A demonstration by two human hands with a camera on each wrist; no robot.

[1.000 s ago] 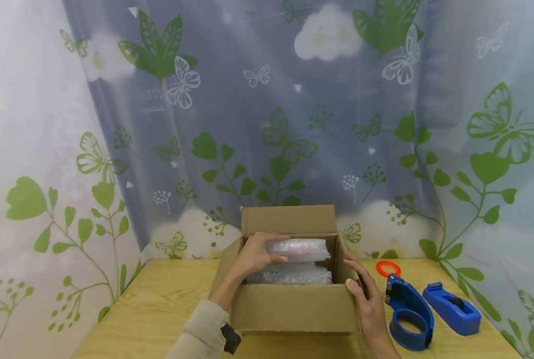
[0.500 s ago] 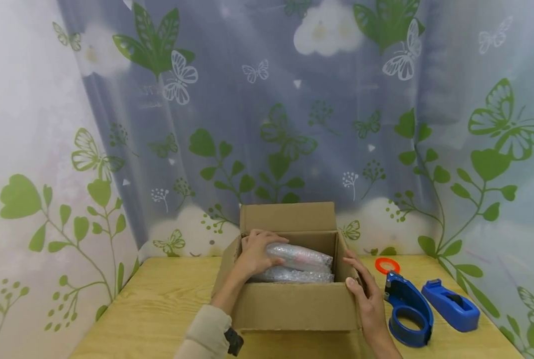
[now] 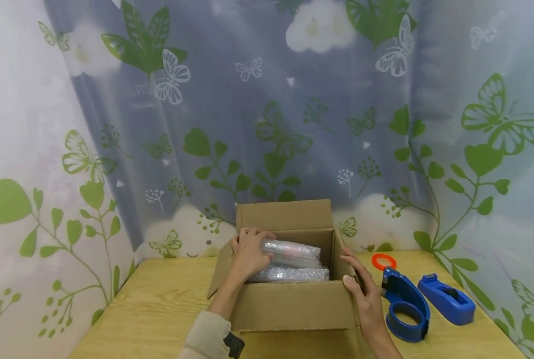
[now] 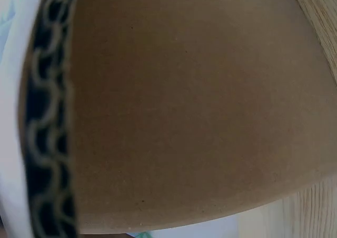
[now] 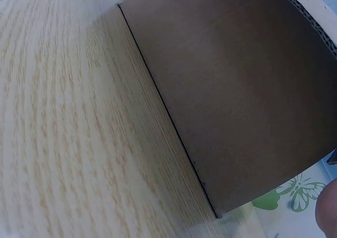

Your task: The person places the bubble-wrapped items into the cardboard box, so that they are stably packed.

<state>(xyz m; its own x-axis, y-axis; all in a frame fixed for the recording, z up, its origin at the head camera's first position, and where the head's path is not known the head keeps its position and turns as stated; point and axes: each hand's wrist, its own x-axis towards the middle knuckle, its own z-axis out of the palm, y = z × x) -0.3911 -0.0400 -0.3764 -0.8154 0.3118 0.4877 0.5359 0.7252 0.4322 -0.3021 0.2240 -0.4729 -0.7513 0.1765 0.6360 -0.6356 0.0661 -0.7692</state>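
In the head view a cardboard box (image 3: 294,308) stands on the table with its top flaps spread. Inside lie two bubble-wrapped packages, one above the other. My left hand (image 3: 249,255) reaches over the box's left side and grips the left end of the upper bubble-wrapped package (image 3: 291,251); its contents show faintly pink. Beneath it sits the lower bubble-wrapped package (image 3: 289,274), partly hidden by the front wall. At the right side my right hand (image 3: 368,298) holds the box edge, thumb near the front corner. Both wrist views mostly show brown cardboard (image 4: 195,106).
To the right of the box are a blue hand-held tape dispenser (image 3: 407,309), a blue desktop tape dispenser (image 3: 448,299) and an orange ring (image 3: 384,262). Behind the wooden table (image 3: 159,299) hangs a leaf-and-butterfly patterned curtain (image 3: 231,124).
My left hand has shifted the upper package leftward and lower, so it lies closer against the lower one; its right end dipped midway. My right hand has stayed on the box edge.
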